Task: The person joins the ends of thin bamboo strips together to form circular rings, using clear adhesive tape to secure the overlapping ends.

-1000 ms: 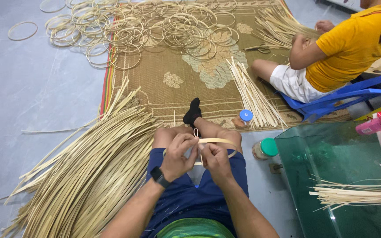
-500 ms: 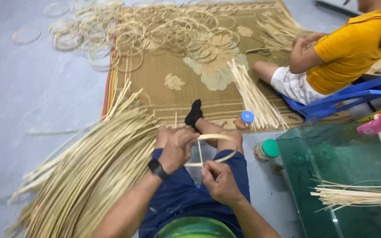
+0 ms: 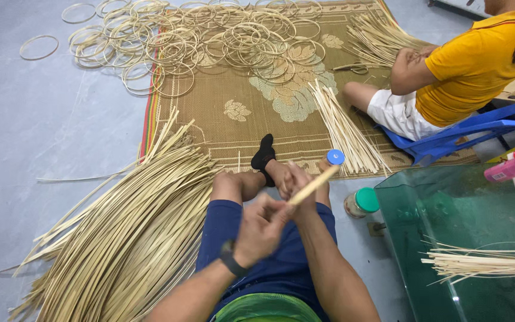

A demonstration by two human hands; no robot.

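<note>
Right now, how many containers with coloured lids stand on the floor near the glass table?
2: a blue-lidded container at the mat's edge, and a green-lidded jar beside the glass table. Others may be hidden behind the legs.

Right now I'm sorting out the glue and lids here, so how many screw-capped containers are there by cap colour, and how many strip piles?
Blue-capped container: 1
Green-capped jar: 1
Loose strip pile on the floor: 1
Strip bundles on the mat: 2
Strip bundle on the glass table: 1
Total: 6
</note>
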